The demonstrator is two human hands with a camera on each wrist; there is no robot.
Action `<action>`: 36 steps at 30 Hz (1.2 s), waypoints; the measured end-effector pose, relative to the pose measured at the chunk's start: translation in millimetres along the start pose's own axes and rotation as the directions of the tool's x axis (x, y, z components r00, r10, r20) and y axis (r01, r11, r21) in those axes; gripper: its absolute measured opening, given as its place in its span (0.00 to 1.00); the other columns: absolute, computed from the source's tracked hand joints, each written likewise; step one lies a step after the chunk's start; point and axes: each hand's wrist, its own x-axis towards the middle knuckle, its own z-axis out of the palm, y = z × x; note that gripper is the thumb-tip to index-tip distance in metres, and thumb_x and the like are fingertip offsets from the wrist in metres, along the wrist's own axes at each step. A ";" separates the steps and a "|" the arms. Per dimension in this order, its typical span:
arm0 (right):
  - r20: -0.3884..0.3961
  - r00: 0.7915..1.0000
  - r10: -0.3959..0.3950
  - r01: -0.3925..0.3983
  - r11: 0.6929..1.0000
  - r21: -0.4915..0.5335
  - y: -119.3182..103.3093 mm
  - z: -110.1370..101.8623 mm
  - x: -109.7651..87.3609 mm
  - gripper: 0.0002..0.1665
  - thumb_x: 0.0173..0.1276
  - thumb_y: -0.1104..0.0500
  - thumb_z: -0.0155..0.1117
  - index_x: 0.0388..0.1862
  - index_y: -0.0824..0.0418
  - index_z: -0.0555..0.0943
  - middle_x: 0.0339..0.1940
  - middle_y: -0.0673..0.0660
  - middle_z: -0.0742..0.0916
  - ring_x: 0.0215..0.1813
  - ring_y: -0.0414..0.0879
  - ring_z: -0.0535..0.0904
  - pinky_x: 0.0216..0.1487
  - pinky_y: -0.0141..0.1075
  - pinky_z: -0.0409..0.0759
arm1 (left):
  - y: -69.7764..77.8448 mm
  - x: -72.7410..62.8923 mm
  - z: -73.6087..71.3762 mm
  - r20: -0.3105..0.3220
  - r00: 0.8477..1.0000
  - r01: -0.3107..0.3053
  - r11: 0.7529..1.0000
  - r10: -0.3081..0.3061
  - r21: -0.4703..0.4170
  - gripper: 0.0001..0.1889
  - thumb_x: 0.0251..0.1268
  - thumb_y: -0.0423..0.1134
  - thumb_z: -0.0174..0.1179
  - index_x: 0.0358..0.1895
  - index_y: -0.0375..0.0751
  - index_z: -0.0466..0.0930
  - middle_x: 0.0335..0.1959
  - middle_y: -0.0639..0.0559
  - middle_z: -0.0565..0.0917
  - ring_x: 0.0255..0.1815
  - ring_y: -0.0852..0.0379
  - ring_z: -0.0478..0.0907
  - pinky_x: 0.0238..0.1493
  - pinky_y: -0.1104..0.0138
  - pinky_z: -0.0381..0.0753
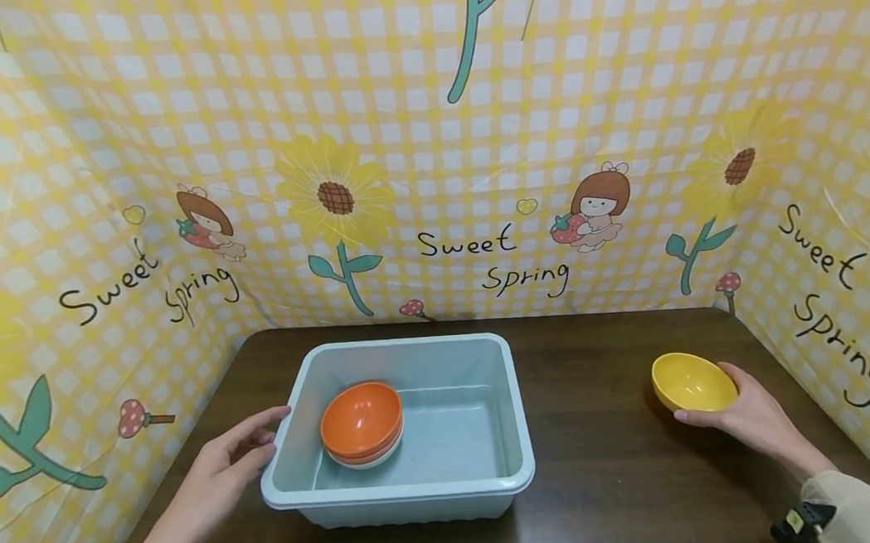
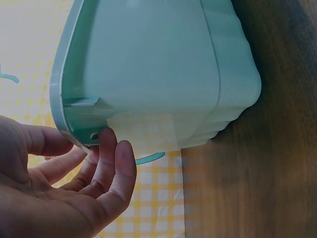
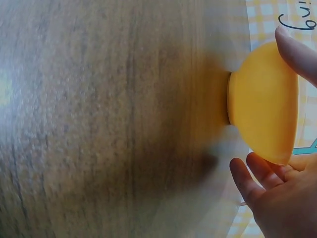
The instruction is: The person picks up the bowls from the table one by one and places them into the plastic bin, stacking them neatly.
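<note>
My right hand [image 1: 761, 418] holds a yellow bowl [image 1: 692, 380] over the right side of the table, thumb on one side and fingers on the other. The right wrist view shows that bowl [image 3: 265, 104] from the side, mouth up; whether its base touches the table I cannot tell. My left hand [image 1: 226, 463] grips the left rim of a pale blue-green plastic basin [image 1: 518, 408]. In the left wrist view its thumb and curled fingers lie about the rim [image 2: 57, 99]. Inside the basin, at its left, sits a stack with an orange bowl [image 1: 362, 417] on top and a white one below.
The dark wooden table [image 1: 597, 477] carries the basin left of centre, with bare wood between it and the yellow bowl. A yellow checked cloth [image 1: 443, 163] hangs as a wall behind the table and on both sides.
</note>
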 end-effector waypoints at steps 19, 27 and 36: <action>-0.009 1.000 -0.007 0.007 1.000 0.010 -4.8 2.8 -5.9 0.71 0.58 0.36 0.82 0.78 0.79 0.55 0.71 0.82 0.68 0.67 0.75 0.67 0.58 0.67 0.68 | 1.4 1.6 -0.3 0.008 1.000 0.027 1.000 -0.027 -0.015 0.21 0.79 0.28 0.55 0.72 0.32 0.75 0.43 0.44 0.82 0.39 0.61 0.79 0.36 0.67 0.82; -0.008 1.000 -0.024 0.024 1.000 0.000 -13.3 0.9 -9.6 0.73 0.58 0.35 0.82 0.79 0.80 0.53 0.72 0.83 0.66 0.68 0.76 0.65 0.59 0.68 0.68 | -0.1 0.2 -0.4 0.007 1.000 0.024 1.000 -0.024 -0.019 0.21 0.79 0.28 0.55 0.72 0.31 0.75 0.43 0.44 0.82 0.39 0.61 0.79 0.36 0.67 0.81; -0.007 0.999 -0.035 0.035 0.999 -0.027 -21.3 -3.5 -14.9 0.73 0.58 0.34 0.81 0.80 0.79 0.53 0.72 0.84 0.66 0.69 0.77 0.65 0.59 0.69 0.68 | 0.7 -0.1 -0.1 0.005 1.000 0.015 1.000 -0.015 -0.018 0.21 0.79 0.27 0.55 0.71 0.30 0.75 0.43 0.44 0.82 0.39 0.61 0.79 0.36 0.67 0.81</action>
